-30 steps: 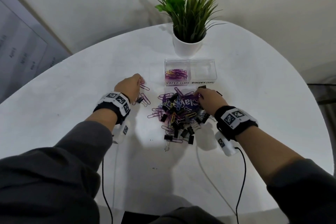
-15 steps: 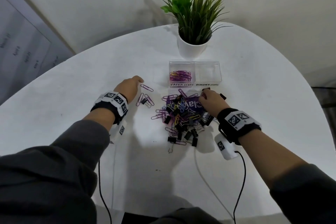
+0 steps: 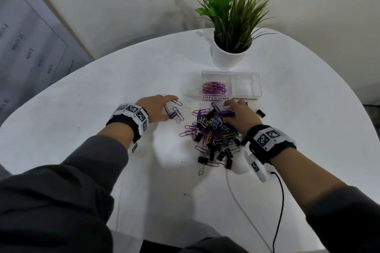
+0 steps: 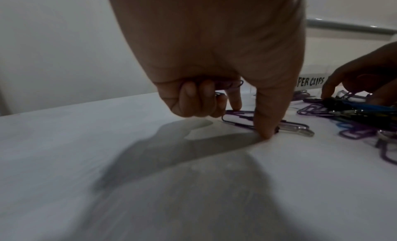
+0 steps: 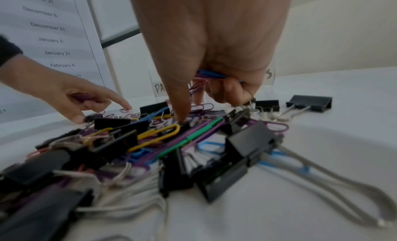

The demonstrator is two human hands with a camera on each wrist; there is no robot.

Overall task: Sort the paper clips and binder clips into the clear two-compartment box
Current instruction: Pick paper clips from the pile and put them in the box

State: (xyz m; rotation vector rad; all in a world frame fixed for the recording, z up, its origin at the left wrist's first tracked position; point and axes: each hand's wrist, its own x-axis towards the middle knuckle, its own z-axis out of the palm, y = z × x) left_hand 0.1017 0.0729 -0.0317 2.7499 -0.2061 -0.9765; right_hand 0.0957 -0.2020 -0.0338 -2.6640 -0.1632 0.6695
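The left hand [image 3: 153, 107] has its curled fingers [image 4: 194, 95] grasping purple paper clips while the index fingertip presses a loose purple clip [image 3: 177, 102] on the white desk [image 3: 82, 109]. At its 3 o'clock, the right hand [image 3: 240, 116] grasps several coloured clips and pokes the mixed clip pile [image 3: 213, 135]. The clear box [image 3: 245, 84] sits at the pile's 12 o'clock, paper clips in its left compartment
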